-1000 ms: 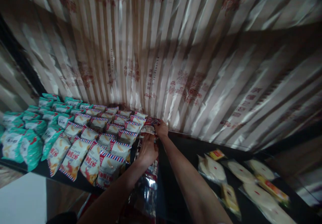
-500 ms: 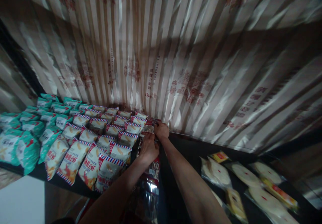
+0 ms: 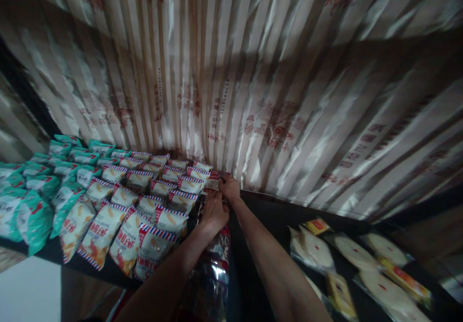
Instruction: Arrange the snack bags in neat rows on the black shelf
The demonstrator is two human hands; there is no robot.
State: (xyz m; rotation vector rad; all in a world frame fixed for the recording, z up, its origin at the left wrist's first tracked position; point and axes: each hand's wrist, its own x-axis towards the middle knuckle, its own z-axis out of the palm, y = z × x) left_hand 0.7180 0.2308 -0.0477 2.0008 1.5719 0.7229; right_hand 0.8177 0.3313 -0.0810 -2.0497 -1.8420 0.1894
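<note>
At the back edge of the shelf, both hands are together on a dark red, shiny packet (image 3: 212,183). My left hand (image 3: 214,212) rests on its near part, with the fingers close together and partly hidden. My right hand (image 3: 230,188) has its fingers curled on the packet's right side. Below my left wrist, more glossy red packaging with clear film (image 3: 217,271) runs toward my body. Rows of white snack bags (image 3: 158,246) with red-and-blue striped edges stand right beside my left hand.
Several teal snack bags (image 3: 34,218) fill the far left of the black shelf (image 3: 249,245). To the right lie clear packs of round, pale flat sheets (image 3: 316,248) and small yellow packs (image 3: 340,293). A pleated, printed curtain (image 3: 275,95) hangs behind.
Both hands stay on the red packet, with only a slight shift. The view has moved a little, so the bags at left appear slightly farther left.
</note>
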